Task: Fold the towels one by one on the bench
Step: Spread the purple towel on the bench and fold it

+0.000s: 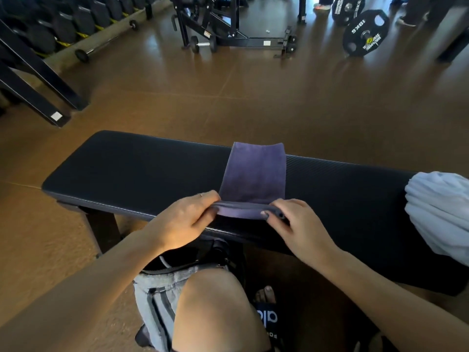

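My left hand (181, 219) and right hand (294, 224) each pinch a near corner of the purple towel (253, 174), lying mid-bench (127, 174) toward 12 o'clock, keeping the edge straight for folding; white towels (439, 209) wait at 3 o'clock.

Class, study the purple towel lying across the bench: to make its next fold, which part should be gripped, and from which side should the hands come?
Grip the purple towel at the two corners of its near edge, coming from the near side of the bench. That edge is already doubled into a thick hem within reach, and the left hand and right hand pinch it there; the free length lies flat beyond, so it probably folds away.
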A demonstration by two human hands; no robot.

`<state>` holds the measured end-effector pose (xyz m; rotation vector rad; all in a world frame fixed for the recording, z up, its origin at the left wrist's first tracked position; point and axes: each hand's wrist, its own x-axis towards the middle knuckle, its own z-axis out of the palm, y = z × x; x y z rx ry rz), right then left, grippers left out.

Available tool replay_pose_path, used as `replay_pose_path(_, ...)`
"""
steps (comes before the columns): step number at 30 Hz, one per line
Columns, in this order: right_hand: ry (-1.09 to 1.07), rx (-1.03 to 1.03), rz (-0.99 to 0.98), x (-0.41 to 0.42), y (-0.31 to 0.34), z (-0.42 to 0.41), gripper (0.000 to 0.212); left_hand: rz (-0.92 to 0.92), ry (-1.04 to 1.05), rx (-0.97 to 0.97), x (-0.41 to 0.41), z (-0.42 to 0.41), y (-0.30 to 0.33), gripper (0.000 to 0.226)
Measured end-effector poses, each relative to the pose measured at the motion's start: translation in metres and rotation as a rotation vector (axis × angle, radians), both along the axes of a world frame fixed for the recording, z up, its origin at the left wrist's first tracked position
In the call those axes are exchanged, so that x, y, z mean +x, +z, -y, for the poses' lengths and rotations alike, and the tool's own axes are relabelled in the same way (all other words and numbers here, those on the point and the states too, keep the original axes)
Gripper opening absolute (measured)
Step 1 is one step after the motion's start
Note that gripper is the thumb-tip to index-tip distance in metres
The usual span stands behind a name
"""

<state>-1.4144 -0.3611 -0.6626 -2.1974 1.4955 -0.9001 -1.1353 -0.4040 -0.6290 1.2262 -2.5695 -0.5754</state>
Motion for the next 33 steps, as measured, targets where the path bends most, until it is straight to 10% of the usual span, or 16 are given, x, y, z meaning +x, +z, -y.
replay_pose_path(6, -0.281, 0.210, 0.178, 0.002, 0.010, 0.018, 0.026, -0.152, 0.174, 0.155, -0.021, 0.016, 0.007, 0.022)
replay_pose_path(21, -0.400, 0.124, -0.202, 0.001, -0.005, 0.035, 0.018, -0.034, 0.497, 0.131, -0.053, 0.033, -0.011, 0.024)
replay_pose_path(29, -0.330, -0.059, -0.404, 0.005, 0.004, 0.039, 0.017, 0.308, 0.442, -0.254, -0.063, 0.025, -0.019, 0.024)
replay_pose_path(33, -0.234, -0.185, -0.574, -0.001, 0.006, 0.046, 0.014, 0.396, 0.095, -0.543, -0.064, 0.029, -0.024, 0.078)
